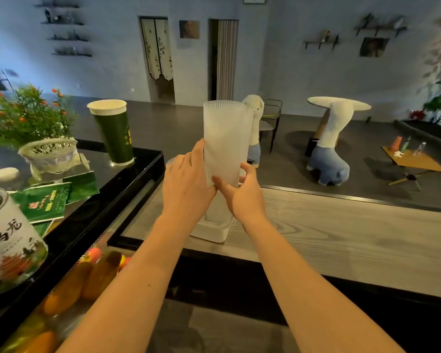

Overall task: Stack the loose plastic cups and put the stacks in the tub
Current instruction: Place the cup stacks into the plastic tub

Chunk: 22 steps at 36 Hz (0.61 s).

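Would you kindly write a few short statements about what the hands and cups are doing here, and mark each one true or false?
1. Both hands are on the tall stack of frosted cups. True: the left hand lies along its left side and the right hand holds its lower front.
2. The stack lies flat on the counter. False: it stands upright, its foot in the white tub.
3. The white tub sits on the wood-grain counter. True.
4. The green paper cup is in the right hand. False: it stands untouched on the black case to the left.
5. The stack is a single cup. False: many nested rims show at its top.
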Available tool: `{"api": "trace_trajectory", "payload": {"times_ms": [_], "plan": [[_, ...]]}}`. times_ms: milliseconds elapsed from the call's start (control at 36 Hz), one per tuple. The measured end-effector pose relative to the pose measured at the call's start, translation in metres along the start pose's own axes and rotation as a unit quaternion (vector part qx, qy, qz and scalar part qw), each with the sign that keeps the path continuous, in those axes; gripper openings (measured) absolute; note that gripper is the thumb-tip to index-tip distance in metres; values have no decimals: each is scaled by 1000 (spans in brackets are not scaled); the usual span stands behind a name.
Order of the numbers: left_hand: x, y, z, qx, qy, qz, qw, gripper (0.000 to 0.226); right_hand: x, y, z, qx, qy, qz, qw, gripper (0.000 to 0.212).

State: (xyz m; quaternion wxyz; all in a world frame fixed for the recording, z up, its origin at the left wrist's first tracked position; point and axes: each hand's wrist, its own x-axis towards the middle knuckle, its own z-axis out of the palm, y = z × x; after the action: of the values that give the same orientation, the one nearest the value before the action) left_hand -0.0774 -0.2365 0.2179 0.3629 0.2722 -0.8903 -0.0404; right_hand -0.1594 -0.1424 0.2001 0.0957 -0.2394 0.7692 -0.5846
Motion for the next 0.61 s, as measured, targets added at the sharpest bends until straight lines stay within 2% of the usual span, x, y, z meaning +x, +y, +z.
{"api": "trace_trajectory", "payload": {"times_ms": [139,417,500,611], "plan": [[2,-3,-1,4,-26,22,999,85,10,-3,1,-70,6,7,998,85],[0,-3,-8,-13,-17,36,999,72,6,-5,-2,-92,6,22,995,94],[-4,-2,-16,-11,6,35,999,67,-1,-9,-8,-82,15,13,996,97],[-16,3,-32,-36,75,37,996,58,-15,-20,-21,-70,26,-5,997,93]]}}
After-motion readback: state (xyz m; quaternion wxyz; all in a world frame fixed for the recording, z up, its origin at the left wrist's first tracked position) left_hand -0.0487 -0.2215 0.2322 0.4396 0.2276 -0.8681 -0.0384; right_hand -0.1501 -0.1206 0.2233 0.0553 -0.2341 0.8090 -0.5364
